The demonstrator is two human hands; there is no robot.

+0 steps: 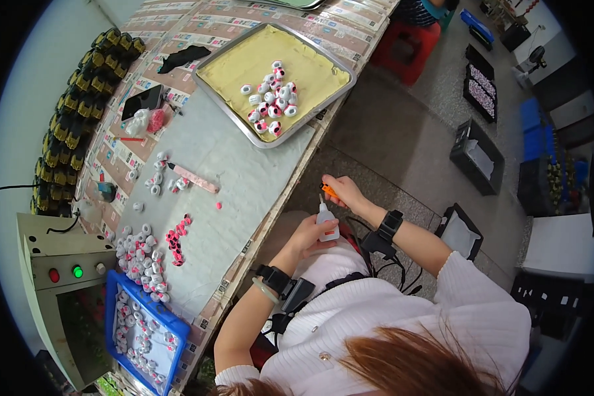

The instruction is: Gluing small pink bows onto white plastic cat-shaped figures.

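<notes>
My left hand is closed around a white squeeze bottle with a narrow nozzle pointing up, held over my lap. In my closed right hand is a small orange lighter-like object, close to the nozzle tip; whether they touch I cannot tell. To the left, on the table's translucent sheet, lie a pink-wrapped stick tool, a cluster of pink-and-black pieces and a heap of small white round pieces.
A metal tray with yellow lining holds several white pieces with pink and black spots. A blue bin of white pieces stands beside a control box with a green light. Black crates and a red stool are on the floor.
</notes>
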